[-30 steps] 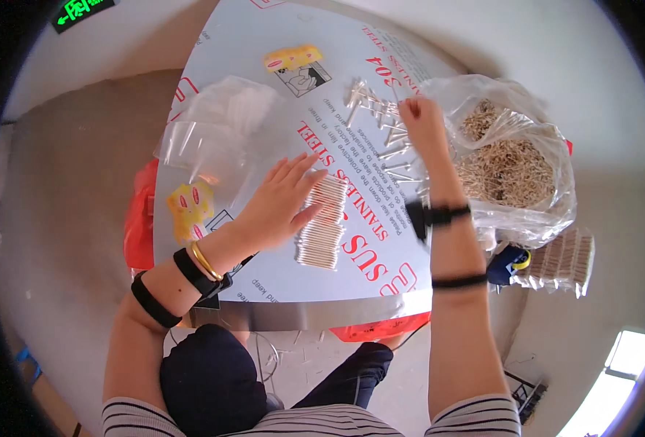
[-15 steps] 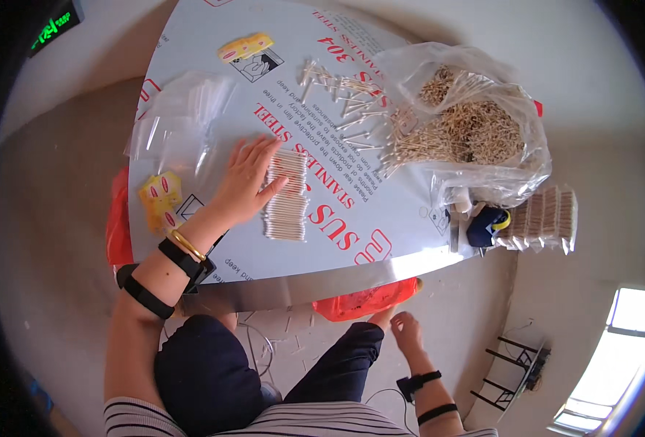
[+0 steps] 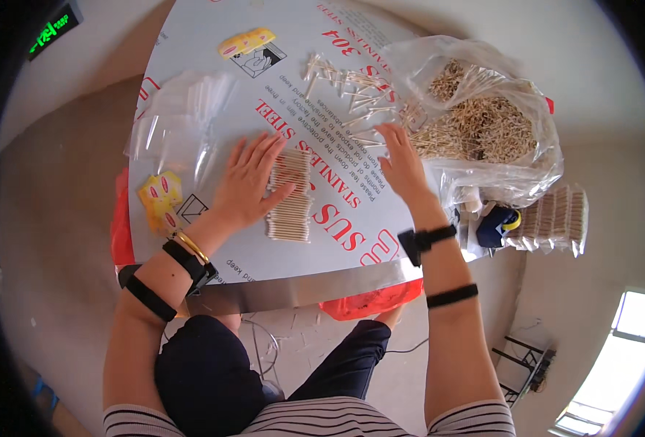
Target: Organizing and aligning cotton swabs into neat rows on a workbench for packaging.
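Note:
My left hand (image 3: 248,182) lies flat at the left side of a neat row of cotton swabs (image 3: 289,211), its thumb resting across them and its fingers stretched out. The swabs lie side by side in a column on the film-covered metal table (image 3: 264,258). My right hand (image 3: 403,164) hovers or rests by the loose cotton swabs (image 3: 362,98), its fingers apart at the near edge of the pile; nothing shows in them. A clear plastic bag (image 3: 548,138) at the right spills many more swabs toward that hand.
Clear plastic sleeves (image 3: 177,120) lie at the left. Yellow labels (image 3: 160,200) sit near my left wrist, and more yellow labels (image 3: 247,42) at the far side. Wrapped swab packs (image 3: 556,218) and a dark blue object (image 3: 491,226) stand at the right. Red bags hang at the table's edges.
My right hand has come up from beside my leg, below the table edge, to the loose swabs. My left hand stays by the row.

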`<action>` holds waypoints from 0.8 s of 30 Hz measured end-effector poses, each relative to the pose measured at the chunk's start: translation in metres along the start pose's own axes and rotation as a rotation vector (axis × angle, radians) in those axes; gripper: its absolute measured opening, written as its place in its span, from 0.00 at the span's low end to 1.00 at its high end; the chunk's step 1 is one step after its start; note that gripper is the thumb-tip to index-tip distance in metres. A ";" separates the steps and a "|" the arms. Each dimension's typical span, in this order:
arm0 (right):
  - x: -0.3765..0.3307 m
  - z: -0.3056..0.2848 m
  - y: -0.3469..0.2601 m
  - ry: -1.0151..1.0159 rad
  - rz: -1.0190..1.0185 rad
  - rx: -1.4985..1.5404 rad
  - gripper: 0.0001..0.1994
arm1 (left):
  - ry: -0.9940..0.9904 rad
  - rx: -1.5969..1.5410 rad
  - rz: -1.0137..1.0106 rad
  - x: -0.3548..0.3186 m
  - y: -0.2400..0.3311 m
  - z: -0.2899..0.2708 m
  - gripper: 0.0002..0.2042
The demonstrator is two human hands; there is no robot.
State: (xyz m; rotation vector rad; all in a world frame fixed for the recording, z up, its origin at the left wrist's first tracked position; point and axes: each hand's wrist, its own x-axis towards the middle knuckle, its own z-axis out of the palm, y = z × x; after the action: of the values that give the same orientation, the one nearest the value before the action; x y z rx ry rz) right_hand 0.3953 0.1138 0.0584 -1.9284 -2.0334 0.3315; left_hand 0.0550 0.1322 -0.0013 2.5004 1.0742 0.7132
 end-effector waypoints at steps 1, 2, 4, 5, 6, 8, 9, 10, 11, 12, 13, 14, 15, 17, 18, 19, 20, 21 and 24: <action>0.017 0.008 0.002 0.042 -0.161 -0.163 0.26 | -0.001 -0.018 -0.007 -0.003 -0.003 -0.003 0.38; 0.030 0.008 0.006 0.086 -0.319 -0.343 0.28 | 0.002 -0.023 -0.010 -0.002 -0.002 -0.003 0.38; 0.049 0.007 0.009 0.014 -0.367 -0.383 0.27 | 0.010 0.014 0.010 0.000 0.000 -0.003 0.37; 0.057 0.008 0.008 -0.054 -0.412 -0.418 0.26 | 0.009 0.014 0.006 0.000 -0.001 -0.004 0.37; 0.064 0.010 0.007 -0.057 -0.414 -0.417 0.26 | 0.021 0.017 0.012 -0.001 -0.001 -0.004 0.37; 0.075 0.012 0.004 -0.254 -0.213 -0.395 0.18 | 0.033 0.017 0.012 -0.002 -0.002 -0.004 0.37; 0.077 0.012 0.003 -0.257 -0.214 -0.396 0.18 | 0.035 0.013 0.013 -0.002 -0.002 -0.003 0.37; 0.079 0.013 0.003 -0.233 -0.216 -0.335 0.13 | 0.039 0.010 0.014 -0.002 -0.002 -0.003 0.37; 0.080 0.013 0.004 -0.209 -0.218 -0.275 0.08 | 0.041 0.007 0.011 -0.001 -0.001 -0.003 0.37; 0.080 0.014 0.004 -0.211 -0.220 -0.278 0.08 | 0.030 0.009 0.007 0.001 0.001 -0.003 0.37; 0.081 0.019 -0.004 -0.214 -0.194 -0.225 0.06 | 0.014 0.018 -0.002 0.000 0.001 -0.004 0.36; 0.083 0.024 -0.012 -0.218 -0.167 -0.172 0.03 | 0.012 0.022 -0.008 -0.001 0.001 -0.005 0.36; 0.085 0.029 -0.021 -0.220 -0.172 -0.167 0.03 | 0.008 0.028 -0.006 -0.001 0.000 -0.005 0.37; 0.091 0.039 -0.042 -0.259 -0.248 -0.099 0.03 | 0.004 0.037 -0.006 -0.002 -0.001 -0.007 0.37; 0.092 0.045 -0.053 -0.261 -0.251 -0.095 0.03 | 0.006 0.032 -0.012 -0.003 0.000 -0.007 0.37; 0.093 0.052 -0.068 -0.288 -0.272 -0.071 0.03 | 0.008 0.032 -0.020 -0.003 -0.001 -0.008 0.37; 0.093 0.056 -0.077 -0.316 -0.286 -0.055 0.04 | 0.010 0.030 -0.021 -0.001 0.001 -0.006 0.37; 0.092 0.059 -0.086 -0.318 -0.286 -0.056 0.04 | 0.021 0.034 -0.022 0.000 0.002 -0.003 0.37; 0.096 0.069 -0.106 -0.335 -0.294 0.032 0.05 | 0.020 0.066 -0.031 -0.001 0.000 0.000 0.38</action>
State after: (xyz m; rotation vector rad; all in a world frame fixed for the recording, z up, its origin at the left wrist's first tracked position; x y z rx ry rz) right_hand 0.2671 0.2060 0.0417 -1.6070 -2.4649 0.6443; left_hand 0.0541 0.1312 -0.0018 2.5307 1.1592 0.7061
